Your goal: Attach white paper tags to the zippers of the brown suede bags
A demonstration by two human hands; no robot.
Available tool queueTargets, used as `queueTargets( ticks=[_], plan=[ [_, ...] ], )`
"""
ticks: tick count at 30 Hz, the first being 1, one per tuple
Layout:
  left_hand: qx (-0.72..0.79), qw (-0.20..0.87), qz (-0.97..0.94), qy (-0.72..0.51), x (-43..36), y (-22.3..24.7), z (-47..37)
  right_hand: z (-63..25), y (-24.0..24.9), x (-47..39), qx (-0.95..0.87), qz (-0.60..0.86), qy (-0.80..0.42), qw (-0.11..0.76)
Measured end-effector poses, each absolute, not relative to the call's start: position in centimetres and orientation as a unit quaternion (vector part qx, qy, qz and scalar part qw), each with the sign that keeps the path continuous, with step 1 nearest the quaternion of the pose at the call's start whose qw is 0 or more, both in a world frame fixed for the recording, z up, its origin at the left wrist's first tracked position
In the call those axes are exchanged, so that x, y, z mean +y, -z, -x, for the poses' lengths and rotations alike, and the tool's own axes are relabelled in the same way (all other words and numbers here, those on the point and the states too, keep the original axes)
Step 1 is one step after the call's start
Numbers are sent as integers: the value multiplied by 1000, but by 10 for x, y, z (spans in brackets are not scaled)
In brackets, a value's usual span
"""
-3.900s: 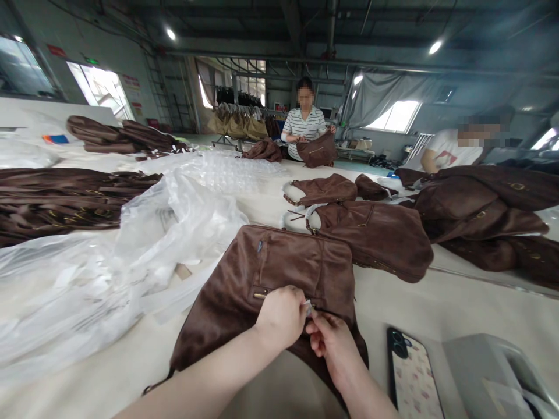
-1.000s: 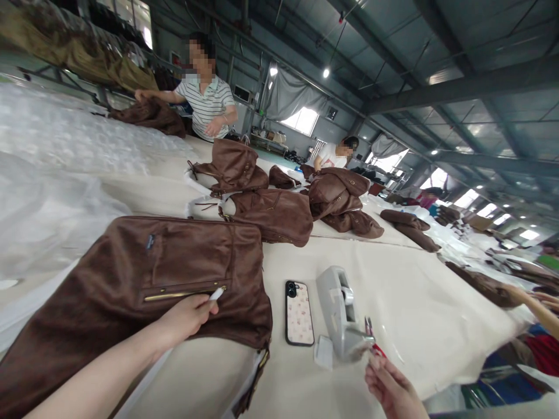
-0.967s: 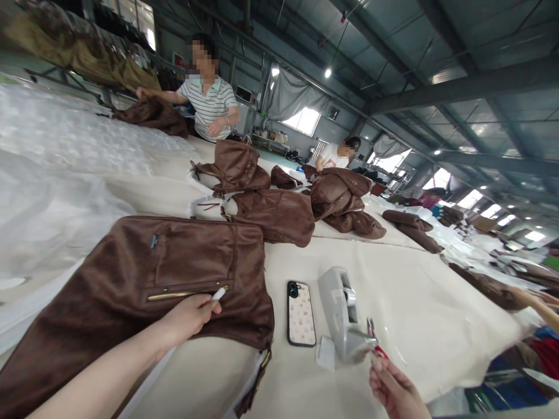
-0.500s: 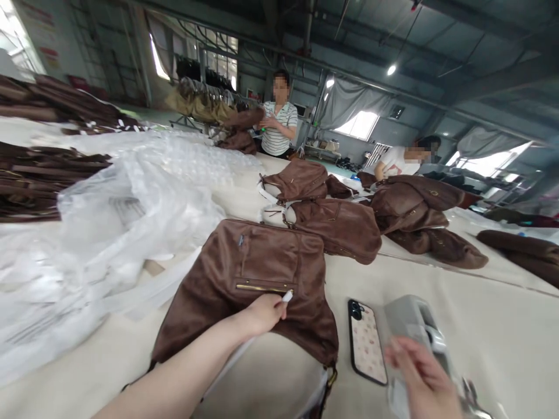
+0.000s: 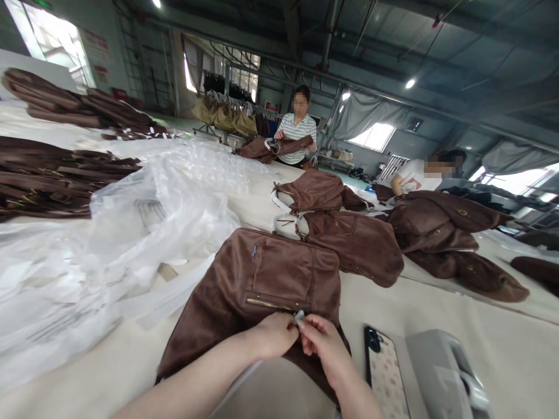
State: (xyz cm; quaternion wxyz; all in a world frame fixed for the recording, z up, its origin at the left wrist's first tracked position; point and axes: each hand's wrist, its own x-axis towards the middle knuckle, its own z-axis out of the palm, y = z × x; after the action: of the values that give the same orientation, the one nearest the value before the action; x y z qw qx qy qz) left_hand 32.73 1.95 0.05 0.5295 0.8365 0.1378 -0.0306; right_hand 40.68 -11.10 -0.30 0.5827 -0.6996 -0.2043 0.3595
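Observation:
A brown leather-look handbag (image 5: 227, 291) lies flat in front of me, with a pocket panel and a brass zipper (image 5: 268, 303). Both my hands meet at the zipper's right end. My left hand (image 5: 277, 336) is closed, pinching a small whitish wrapped piece (image 5: 299, 316) there, probably around the zipper pull. From the right, my right hand (image 5: 321, 340) pinches the same piece, thumb and fingers together. The fingers partly hide it. Below the hands, the bag's strap opening shows the pale tabletop.
To the right lie a patterned phone (image 5: 388, 372) and a grey tape dispenser (image 5: 449, 372). More brown bags (image 5: 353, 244) lie beyond. Crumpled clear plastic (image 5: 161, 233) covers the left, near stacked brown straps or bags (image 5: 52, 180). Two people work across the table.
My right hand has moved left from beside the tape dispenser to the zipper end, joining my left hand. The left hand keeps its pinch. The view has shifted slightly.

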Motion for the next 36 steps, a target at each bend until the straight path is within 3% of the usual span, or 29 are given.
queueTargets(
  ticks=[3, 9, 12, 15, 21, 30, 36],
  plan=[
    [154, 540, -827, 39, 20, -4, -327, -408, 7, -111, -198, 716, -361, 564],
    [265, 719, -640, 62, 15, 0, -328, -406, 6, -114, -196, 719, -366, 557],
    [283, 744, -600, 85, 14, -1, -328, -404, 2, -119, -194, 691, -398, 571],
    [276, 773, -551, 150, 20, -6, -327, -403, -2, -122, -183, 671, -421, 582],
    [198, 892, -280, 295, 39, -1, -327, -401, 1, -120, -178, 659, -420, 598],
    [101, 910, -201, 349, 27, 3, -323, -399, 1, -118, -231, 671, -372, 598],
    [126, 900, -237, 342, 27, 4, -325, -402, 9, -113, -232, 744, -340, 526]
  ],
)
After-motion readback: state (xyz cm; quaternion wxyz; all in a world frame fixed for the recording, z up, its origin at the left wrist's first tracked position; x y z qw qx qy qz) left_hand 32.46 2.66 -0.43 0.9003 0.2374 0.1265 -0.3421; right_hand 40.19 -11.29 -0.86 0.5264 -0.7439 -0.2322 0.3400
